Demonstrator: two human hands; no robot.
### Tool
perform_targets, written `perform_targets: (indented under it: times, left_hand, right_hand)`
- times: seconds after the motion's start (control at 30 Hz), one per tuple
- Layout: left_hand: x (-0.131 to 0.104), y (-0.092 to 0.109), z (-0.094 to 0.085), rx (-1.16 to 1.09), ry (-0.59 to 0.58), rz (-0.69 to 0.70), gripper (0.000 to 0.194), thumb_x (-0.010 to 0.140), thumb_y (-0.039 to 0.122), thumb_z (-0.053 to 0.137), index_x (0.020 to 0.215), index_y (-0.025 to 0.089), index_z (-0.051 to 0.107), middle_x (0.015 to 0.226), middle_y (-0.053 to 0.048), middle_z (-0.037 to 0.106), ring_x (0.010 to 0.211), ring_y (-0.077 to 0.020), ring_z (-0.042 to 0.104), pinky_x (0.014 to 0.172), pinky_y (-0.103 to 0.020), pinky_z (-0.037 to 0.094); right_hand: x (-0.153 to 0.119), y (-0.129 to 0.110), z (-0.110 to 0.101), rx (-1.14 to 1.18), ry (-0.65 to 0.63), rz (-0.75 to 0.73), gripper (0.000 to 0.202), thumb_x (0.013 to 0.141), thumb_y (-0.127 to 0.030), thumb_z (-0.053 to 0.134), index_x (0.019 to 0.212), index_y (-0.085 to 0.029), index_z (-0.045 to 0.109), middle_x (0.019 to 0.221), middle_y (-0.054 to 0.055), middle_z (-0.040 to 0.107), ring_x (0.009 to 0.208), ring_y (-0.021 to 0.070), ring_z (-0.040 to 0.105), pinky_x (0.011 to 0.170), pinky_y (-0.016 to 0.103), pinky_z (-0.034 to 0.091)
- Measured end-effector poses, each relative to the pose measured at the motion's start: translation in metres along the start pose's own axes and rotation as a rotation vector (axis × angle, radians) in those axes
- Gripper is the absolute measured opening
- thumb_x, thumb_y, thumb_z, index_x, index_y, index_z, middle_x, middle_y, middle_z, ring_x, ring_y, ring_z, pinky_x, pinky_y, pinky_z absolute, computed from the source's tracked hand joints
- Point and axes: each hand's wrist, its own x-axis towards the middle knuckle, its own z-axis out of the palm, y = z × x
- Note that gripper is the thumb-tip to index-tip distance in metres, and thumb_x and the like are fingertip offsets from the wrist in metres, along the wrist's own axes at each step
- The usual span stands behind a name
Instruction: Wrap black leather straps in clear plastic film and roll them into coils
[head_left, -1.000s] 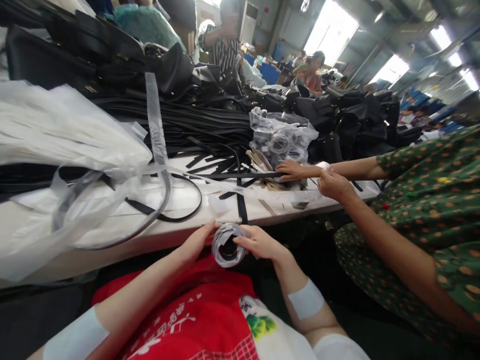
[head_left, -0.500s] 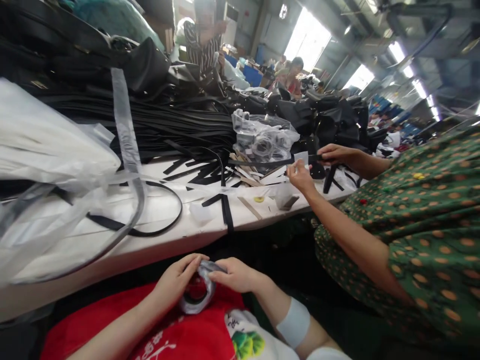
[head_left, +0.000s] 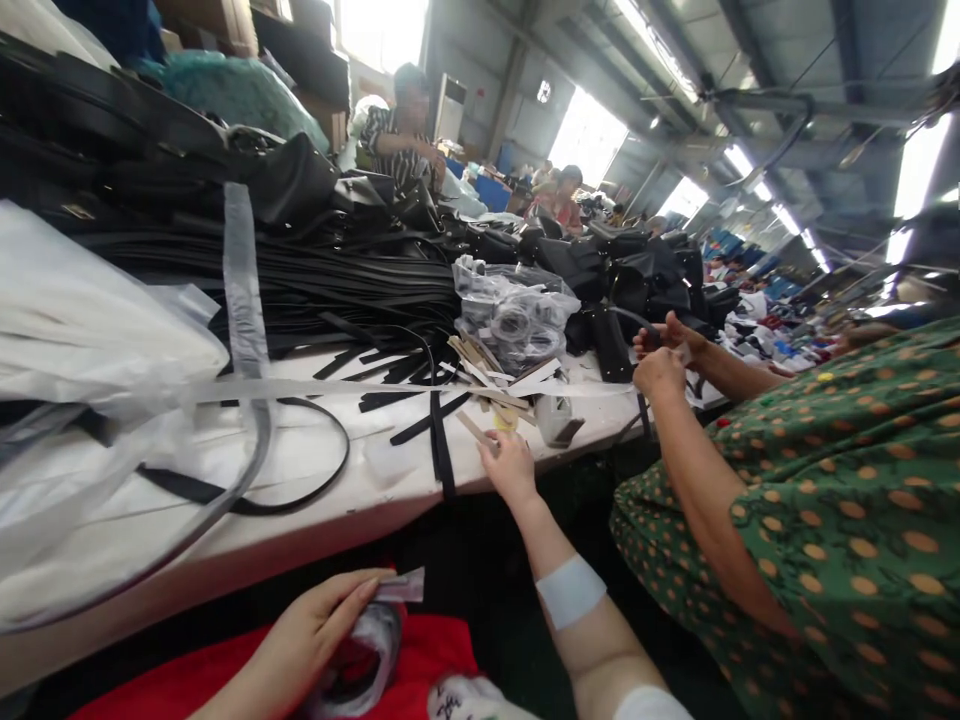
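Low at the front, my left hand (head_left: 330,620) grips a roll of clear tape (head_left: 379,645) above the red cloth; a short tape end (head_left: 405,586) sticks out past its fingertips. My right hand (head_left: 510,466) reaches over the front edge of the white table (head_left: 360,500). Its thumb and fingers close on the end of a thin tan strip (head_left: 474,428), beside a small yellow object (head_left: 505,421). Black straps (head_left: 441,440) lie to the left of this hand, and a small grey-white block (head_left: 556,420) stands to its right.
A person in a green dotted garment (head_left: 847,480) works close at the right, hands over the table. Clear plastic rolls (head_left: 514,318), stacked black straps (head_left: 322,270) and black bags (head_left: 577,265) line the back. White plastic sheeting (head_left: 90,310) covers the left side.
My right hand has let go of the tape roll and moved up and right to the tan strip. My left hand has shifted down and left with the roll. The other person's hands have moved right.
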Motion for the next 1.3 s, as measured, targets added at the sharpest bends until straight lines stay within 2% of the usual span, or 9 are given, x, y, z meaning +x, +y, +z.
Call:
perform_targets:
  times: [0.07, 0.13, 0.33, 0.47, 0.63, 0.83, 1.03, 1.17, 1.3]
  left_hand:
    - [0.001, -0.001, 0.000, -0.026, -0.014, -0.005, 0.050, 0.082, 0.063, 0.049, 0.105, 0.026, 0.075, 0.116, -0.005, 0.072, 0.114, -0.0312, 0.061, 0.110, -0.045, 0.038]
    - [0.002, 0.002, 0.000, -0.041, -0.008, -0.018, 0.050, 0.082, 0.063, 0.049, 0.103, 0.026, 0.075, 0.114, -0.006, 0.073, 0.112, -0.0314, 0.062, 0.109, -0.046, 0.039]
    - [-0.001, 0.014, 0.005, -0.088, 0.001, 0.001, 0.045, 0.087, 0.055, 0.048, 0.099, 0.022, 0.075, 0.103, -0.006, 0.075, 0.100, -0.0269, 0.066, 0.094, -0.035, 0.048]
    - [-0.003, 0.021, 0.003, -0.066, 0.016, -0.005, 0.045, 0.088, 0.054, 0.048, 0.092, 0.017, 0.074, 0.092, -0.007, 0.074, 0.087, -0.0232, 0.065, 0.080, -0.029, 0.048]
    - [-0.004, 0.029, -0.005, -0.001, -0.116, 0.010, 0.045, 0.087, 0.054, 0.048, 0.067, 0.016, 0.061, 0.065, 0.001, 0.054, 0.063, -0.0145, 0.047, 0.060, -0.024, 0.038]
    - [-0.002, 0.025, -0.005, -0.001, -0.130, 0.014, 0.043, 0.087, 0.055, 0.045, 0.066, 0.019, 0.054, 0.067, 0.002, 0.050, 0.066, -0.0164, 0.048, 0.062, -0.024, 0.039]
    - [-0.001, 0.019, -0.004, -0.031, -0.092, -0.010, 0.042, 0.084, 0.056, 0.048, 0.068, 0.019, 0.059, 0.068, 0.000, 0.055, 0.067, -0.0179, 0.050, 0.062, -0.024, 0.041]
    - [0.002, 0.018, -0.002, -0.021, -0.084, -0.024, 0.043, 0.084, 0.058, 0.048, 0.068, 0.019, 0.059, 0.065, 0.001, 0.055, 0.067, -0.0184, 0.052, 0.063, -0.024, 0.041]
    - [0.003, 0.019, -0.001, -0.016, -0.076, -0.016, 0.043, 0.083, 0.058, 0.050, 0.067, 0.019, 0.060, 0.066, 0.001, 0.056, 0.067, -0.0184, 0.052, 0.064, -0.024, 0.042]
  right_hand:
    - [0.012, 0.015, 0.009, -0.154, 0.064, 0.027, 0.026, 0.087, -0.031, 0.061, 0.109, -0.017, 0.068, 0.105, 0.012, 0.066, 0.100, 0.0236, 0.057, 0.090, 0.033, 0.041]
    - [0.015, 0.022, 0.016, -0.194, 0.046, 0.002, 0.021, 0.088, -0.030, 0.059, 0.103, -0.019, 0.071, 0.099, 0.011, 0.066, 0.097, 0.0242, 0.057, 0.088, 0.033, 0.041]
    - [0.011, 0.028, 0.024, -0.156, 0.039, -0.066, 0.025, 0.092, -0.024, 0.051, 0.093, -0.014, 0.073, 0.091, 0.015, 0.066, 0.091, 0.0259, 0.058, 0.082, 0.035, 0.040]
    - [0.020, 0.040, 0.026, -0.101, 0.025, -0.014, 0.025, 0.091, -0.030, 0.051, 0.088, -0.018, 0.073, 0.093, 0.012, 0.068, 0.090, 0.0243, 0.060, 0.078, 0.032, 0.041]
    - [0.035, 0.046, 0.019, -0.070, -0.001, 0.105, 0.029, 0.090, -0.033, 0.049, 0.082, -0.019, 0.073, 0.085, 0.009, 0.071, 0.078, 0.0213, 0.062, 0.067, 0.029, 0.040]
    - [0.038, 0.046, 0.019, -0.094, 0.051, 0.109, 0.031, 0.092, -0.033, 0.046, 0.083, -0.018, 0.072, 0.079, 0.007, 0.069, 0.074, 0.0196, 0.060, 0.068, 0.027, 0.042]
    - [0.007, 0.035, 0.017, -0.070, 0.125, -0.038, 0.032, 0.097, -0.030, 0.040, 0.096, -0.016, 0.069, 0.098, 0.014, 0.065, 0.099, 0.0244, 0.055, 0.091, 0.034, 0.037]
    - [0.000, 0.032, 0.026, -0.040, 0.074, -0.088, 0.023, 0.092, -0.029, 0.052, 0.086, -0.018, 0.071, 0.090, 0.011, 0.065, 0.092, 0.0226, 0.055, 0.088, 0.032, 0.039]
    - [0.003, 0.036, 0.033, 0.003, 0.049, -0.040, 0.021, 0.090, -0.030, 0.056, 0.087, -0.019, 0.074, 0.088, 0.008, 0.066, 0.088, 0.0196, 0.058, 0.084, 0.029, 0.042]
